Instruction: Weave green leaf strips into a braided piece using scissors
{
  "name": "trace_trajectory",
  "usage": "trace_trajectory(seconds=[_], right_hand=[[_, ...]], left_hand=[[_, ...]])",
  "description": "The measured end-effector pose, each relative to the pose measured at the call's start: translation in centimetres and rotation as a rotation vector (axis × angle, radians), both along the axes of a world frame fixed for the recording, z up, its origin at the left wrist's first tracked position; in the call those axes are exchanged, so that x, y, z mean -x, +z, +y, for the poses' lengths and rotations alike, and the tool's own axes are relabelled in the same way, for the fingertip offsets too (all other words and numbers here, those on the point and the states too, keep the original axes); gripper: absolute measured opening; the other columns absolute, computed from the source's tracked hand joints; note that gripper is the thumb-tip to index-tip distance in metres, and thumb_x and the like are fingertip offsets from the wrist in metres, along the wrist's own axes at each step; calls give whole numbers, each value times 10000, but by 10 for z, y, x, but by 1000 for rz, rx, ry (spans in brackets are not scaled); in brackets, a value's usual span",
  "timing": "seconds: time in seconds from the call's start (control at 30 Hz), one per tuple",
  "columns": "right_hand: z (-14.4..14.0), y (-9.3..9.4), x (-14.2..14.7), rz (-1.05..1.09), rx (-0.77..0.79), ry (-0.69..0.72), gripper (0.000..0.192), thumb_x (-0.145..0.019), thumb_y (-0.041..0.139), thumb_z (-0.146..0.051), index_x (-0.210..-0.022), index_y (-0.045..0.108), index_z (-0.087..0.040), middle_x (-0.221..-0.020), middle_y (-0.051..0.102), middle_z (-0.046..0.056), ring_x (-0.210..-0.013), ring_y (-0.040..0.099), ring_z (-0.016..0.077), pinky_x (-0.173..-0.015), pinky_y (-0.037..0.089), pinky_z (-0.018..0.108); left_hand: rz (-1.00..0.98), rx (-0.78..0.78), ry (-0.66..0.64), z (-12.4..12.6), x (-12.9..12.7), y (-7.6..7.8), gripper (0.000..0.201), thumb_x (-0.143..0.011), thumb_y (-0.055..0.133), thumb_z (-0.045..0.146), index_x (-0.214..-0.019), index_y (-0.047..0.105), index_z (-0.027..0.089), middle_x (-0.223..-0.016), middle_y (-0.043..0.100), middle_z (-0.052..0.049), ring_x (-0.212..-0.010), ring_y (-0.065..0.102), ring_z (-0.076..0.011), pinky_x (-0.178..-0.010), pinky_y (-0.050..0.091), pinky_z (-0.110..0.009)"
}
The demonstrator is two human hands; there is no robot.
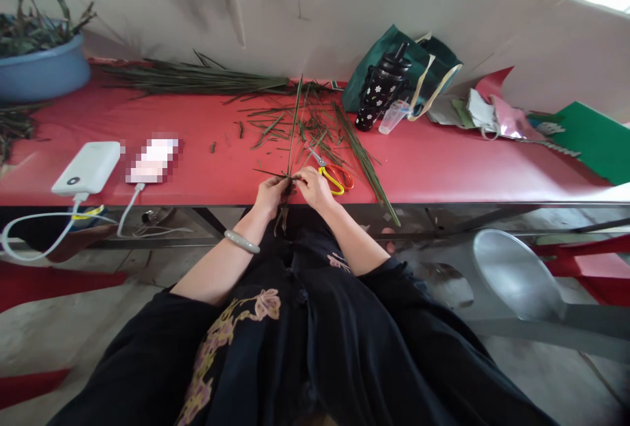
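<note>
Two bare hands meet at the near edge of a red table (443,170), working thin green leaf strips (294,125). Far to the left of the left hand (270,194) sits a blue basin (44,71) of leaves, then a white power bank (87,167) with its cable hanging. The left hand, a pale bangle (241,241) on its wrist, has fingers closed in a pinch on the strips where they cross. Touching the same strips, the right hand (315,188) is likewise curled shut around them. Just beyond and to the right of the right hand lie scissors (335,176) with yellow and orange handles. Farther right stand a dark flowered bottle (380,92) and a green bag (394,52).
</note>
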State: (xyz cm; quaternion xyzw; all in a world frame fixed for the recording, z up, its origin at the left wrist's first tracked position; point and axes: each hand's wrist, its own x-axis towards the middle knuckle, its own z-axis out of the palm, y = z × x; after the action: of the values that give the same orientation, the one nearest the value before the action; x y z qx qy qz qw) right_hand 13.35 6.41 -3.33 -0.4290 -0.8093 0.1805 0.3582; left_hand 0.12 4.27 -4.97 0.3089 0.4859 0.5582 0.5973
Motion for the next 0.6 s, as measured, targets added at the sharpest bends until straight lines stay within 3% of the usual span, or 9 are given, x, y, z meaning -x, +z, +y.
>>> trace_trajectory(seconds=[0.27, 0.6], right_hand=[[-4, -11, 11, 183, 53, 11, 147, -785, 491, -223, -837, 616, -166, -878, 592, 55, -848, 550, 147, -795, 437, 262], [8, -10, 10, 70, 116, -6, 187, -789, 498, -233, -902, 644, -196, -867, 621, 27, -828, 572, 140, -761, 436, 250]], left_hand=[[-19, -18, 45, -2, -2, 2, 225, -593, 664, 300, -704, 568, 130, -511, 541, 15, -495, 563, -110, -431, 423, -195], [-2, -47, -45, -3, 0, -2, 288, -569, 688, 321, -746, 584, 119, -585, 595, -16, -556, 581, -121, -503, 458, -224]])
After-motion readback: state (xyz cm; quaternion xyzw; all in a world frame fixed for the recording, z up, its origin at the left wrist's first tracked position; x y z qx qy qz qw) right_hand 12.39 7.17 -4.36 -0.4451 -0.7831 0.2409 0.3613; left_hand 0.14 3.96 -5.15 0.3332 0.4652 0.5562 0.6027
